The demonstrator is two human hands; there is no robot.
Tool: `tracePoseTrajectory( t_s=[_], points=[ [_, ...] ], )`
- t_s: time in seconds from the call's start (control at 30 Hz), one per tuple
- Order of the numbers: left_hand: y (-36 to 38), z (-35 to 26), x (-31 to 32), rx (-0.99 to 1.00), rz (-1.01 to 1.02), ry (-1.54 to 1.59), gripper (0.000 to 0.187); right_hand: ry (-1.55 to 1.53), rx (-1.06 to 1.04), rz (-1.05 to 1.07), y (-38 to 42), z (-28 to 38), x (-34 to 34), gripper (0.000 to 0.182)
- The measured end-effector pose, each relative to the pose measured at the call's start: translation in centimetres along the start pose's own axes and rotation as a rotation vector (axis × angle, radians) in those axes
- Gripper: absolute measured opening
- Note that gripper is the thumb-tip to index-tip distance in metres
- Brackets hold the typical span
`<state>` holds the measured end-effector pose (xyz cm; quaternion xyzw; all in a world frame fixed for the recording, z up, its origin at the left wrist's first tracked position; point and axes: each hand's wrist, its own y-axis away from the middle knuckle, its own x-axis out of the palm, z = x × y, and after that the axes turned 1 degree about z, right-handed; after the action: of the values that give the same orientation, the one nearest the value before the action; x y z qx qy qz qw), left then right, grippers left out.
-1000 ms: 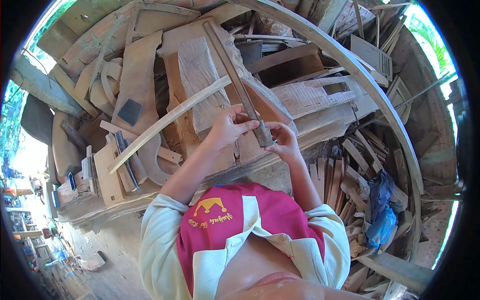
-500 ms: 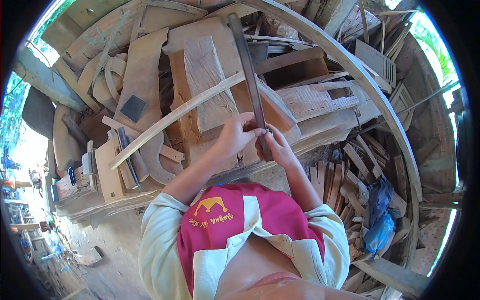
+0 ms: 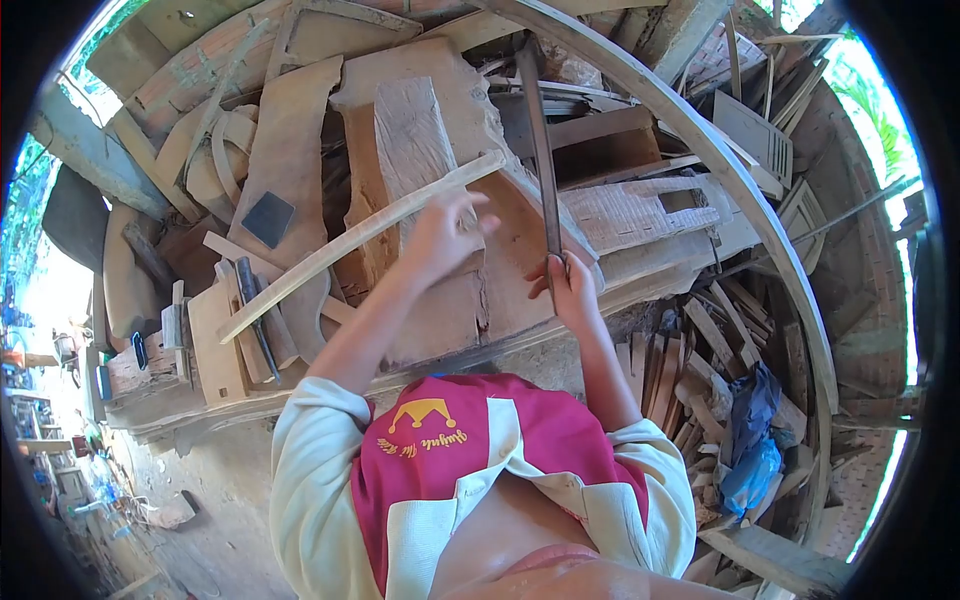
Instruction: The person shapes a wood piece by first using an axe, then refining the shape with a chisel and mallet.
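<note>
My right hand (image 3: 572, 288) is closed round the lower end of a long, narrow dark bar (image 3: 541, 140), which stands out away from me over the workbench. My left hand (image 3: 445, 232) is off the bar, fingers apart and holding nothing. Just beyond it a long pale wooden strip (image 3: 370, 228) lies slantwise across the bench. Beneath the strip is a rough-hewn wooden slab (image 3: 408, 130), partly hidden by my left hand.
A dark square plate (image 3: 268, 219) lies on a wide board at the left. Near it is a dark rod-like tool (image 3: 258, 320). A large curved wooden piece (image 3: 760, 210) arches along the right. Wood offcuts (image 3: 665, 370) and a blue plastic bag (image 3: 752, 470) are heaped at the lower right.
My left hand has let go of the bar and moved left toward the pale strip. The bar, still in my right hand, has shifted right.
</note>
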<state>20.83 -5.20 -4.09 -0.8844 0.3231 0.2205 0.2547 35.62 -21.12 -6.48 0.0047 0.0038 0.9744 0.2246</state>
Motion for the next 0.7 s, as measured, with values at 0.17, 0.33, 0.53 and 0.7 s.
tracePoseTrajectory(
  t_s=[0.17,0.33,0.53,0.7],
  points=[
    [-0.8,6.9,-3.7,-0.12,-0.116,-0.781,0.052,0.358,0.122,0.004,-0.2,-1.1,-1.7,0.025],
    [0.1,8.5,-6.2,-0.444,0.227,-0.831,0.057,0.504,0.092,-0.028,0.1,-1.1,-1.7,0.025],
    [1.3,9.0,-7.9,-0.237,0.254,-0.82,0.062,0.664,0.069,-0.086,-0.2,-1.0,-1.4,0.032],
    [2.8,9.0,-10.3,-0.331,0.396,-0.72,0.063,0.778,0.088,-0.084,-0.8,0.7,-0.4,0.037]
  ],
)
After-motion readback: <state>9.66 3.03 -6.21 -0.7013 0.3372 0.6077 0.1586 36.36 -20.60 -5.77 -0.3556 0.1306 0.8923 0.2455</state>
